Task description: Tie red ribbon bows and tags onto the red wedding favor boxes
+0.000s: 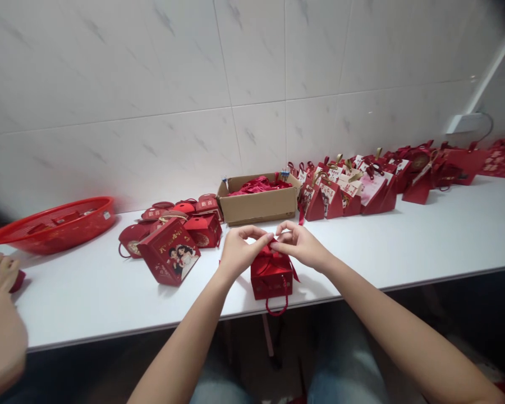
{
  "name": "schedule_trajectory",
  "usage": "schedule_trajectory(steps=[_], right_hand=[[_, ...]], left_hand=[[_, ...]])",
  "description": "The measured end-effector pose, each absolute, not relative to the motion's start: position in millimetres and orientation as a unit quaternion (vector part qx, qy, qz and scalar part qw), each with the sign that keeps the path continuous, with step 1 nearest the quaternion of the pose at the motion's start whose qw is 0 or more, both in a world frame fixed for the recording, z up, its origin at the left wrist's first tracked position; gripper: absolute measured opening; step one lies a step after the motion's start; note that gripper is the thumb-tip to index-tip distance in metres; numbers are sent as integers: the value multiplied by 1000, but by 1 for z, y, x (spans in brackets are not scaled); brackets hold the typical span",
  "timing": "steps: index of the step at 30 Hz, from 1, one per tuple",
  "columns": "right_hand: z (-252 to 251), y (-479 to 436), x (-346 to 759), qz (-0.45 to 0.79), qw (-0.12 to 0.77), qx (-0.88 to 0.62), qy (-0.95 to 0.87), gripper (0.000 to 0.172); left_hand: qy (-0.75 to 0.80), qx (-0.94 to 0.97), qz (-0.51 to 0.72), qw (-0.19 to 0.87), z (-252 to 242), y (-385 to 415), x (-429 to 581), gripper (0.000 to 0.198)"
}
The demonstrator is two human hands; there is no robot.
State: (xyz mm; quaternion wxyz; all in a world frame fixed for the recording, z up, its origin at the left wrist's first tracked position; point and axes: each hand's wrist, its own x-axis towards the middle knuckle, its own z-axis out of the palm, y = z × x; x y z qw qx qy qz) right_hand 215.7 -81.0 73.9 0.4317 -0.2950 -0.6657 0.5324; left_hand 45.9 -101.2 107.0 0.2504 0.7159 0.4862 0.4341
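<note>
Red box (271,284) sits, ribbon (273,260) in left fingers (263,242) and right fingers (281,247).

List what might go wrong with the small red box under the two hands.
The small red box stands close to the front edge of the white table, so a nudge could tip it off. Its rope handle appears to hang past that edge and might catch on clothing. The ribbon on top, where the left hand and right hand work, looks smooth and may slip.
</note>
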Motion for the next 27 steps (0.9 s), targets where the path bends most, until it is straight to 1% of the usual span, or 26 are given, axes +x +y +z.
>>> schedule_trajectory(steps=[2,4,7,9,14,16,18,21,24,27], right_hand=[[73,-80,215,528,420,-307,-672,30],[73,-78,215,509,405,-304,-696,25],[72,-78,214,452,437,-330,-704,25],[69,-79,214,442,462,-342,-689,25],[59,-77,215,538,447,-283,-656,30],[59,-77,218,546,438,-263,-663,27],[61,-79,222,543,420,-264,-678,23],[66,-83,222,501,404,-307,-701,20],[68,-85,215,423,408,-379,-715,18],[69,-83,206,358,397,-433,-726,17]], left_hand=[[466,734,435,235,108,-102,47,26],[453,737,456,208,105,-100,46,24],[497,694,486,188,96,-97,37,27],[541,673,457,214,87,-96,27,32],[578,702,305,282,69,-104,9,41],[564,712,294,298,66,-106,9,43],[555,715,309,292,67,-107,9,41],[564,724,308,249,74,-106,7,39],[554,760,263,216,93,-107,0,37],[499,812,235,192,124,-110,-6,26]])
